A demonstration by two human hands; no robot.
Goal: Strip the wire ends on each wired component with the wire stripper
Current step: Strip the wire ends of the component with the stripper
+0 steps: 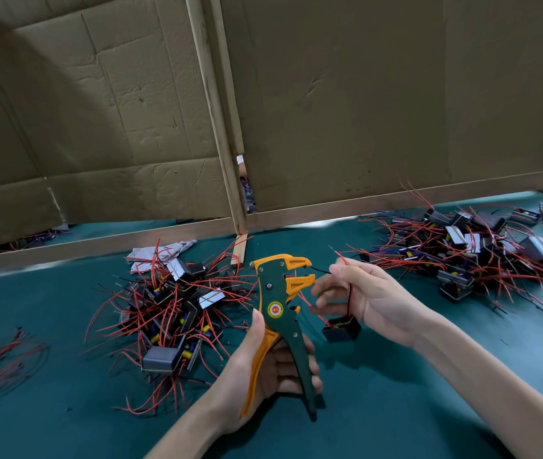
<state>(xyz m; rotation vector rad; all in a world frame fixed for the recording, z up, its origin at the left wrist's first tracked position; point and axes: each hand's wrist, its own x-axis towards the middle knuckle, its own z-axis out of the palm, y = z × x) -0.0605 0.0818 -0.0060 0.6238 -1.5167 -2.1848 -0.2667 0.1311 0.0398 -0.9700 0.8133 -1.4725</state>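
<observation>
- While the left hand (263, 366) grips the stripper (280, 306) upright, fingers curled round both handles and thumb lying along the body, the right hand (363, 293) is feeding a wire in, so I judge this to be the loading step of one strip.
- The right thumb and forefinger pinch a thin black wire (321, 270) whose free end points at the mouth of the open orange jaws. Whether the tip is already inside I cannot tell.
- The component (341, 327), a small black boxy block, dangles below that hand by its leads, and its red wire (339, 255) juts up past the knuckles.
- Next move, as I read it: seat the end squarely between the jaws, hold the lead taut, then squeeze the spread handles.
- The stripper looks like hard plastic, with a green body, orange jaws and one orange handle, studded with metal rivets.
- Two piles sit on the green table (396, 409), the left pile (171, 303) and the right pile (468, 250). Both are tangles of springy red and dark leads round blocky parts with shiny metal faces.
- Creased cardboard (363, 94) on wooden strips stands behind.
</observation>
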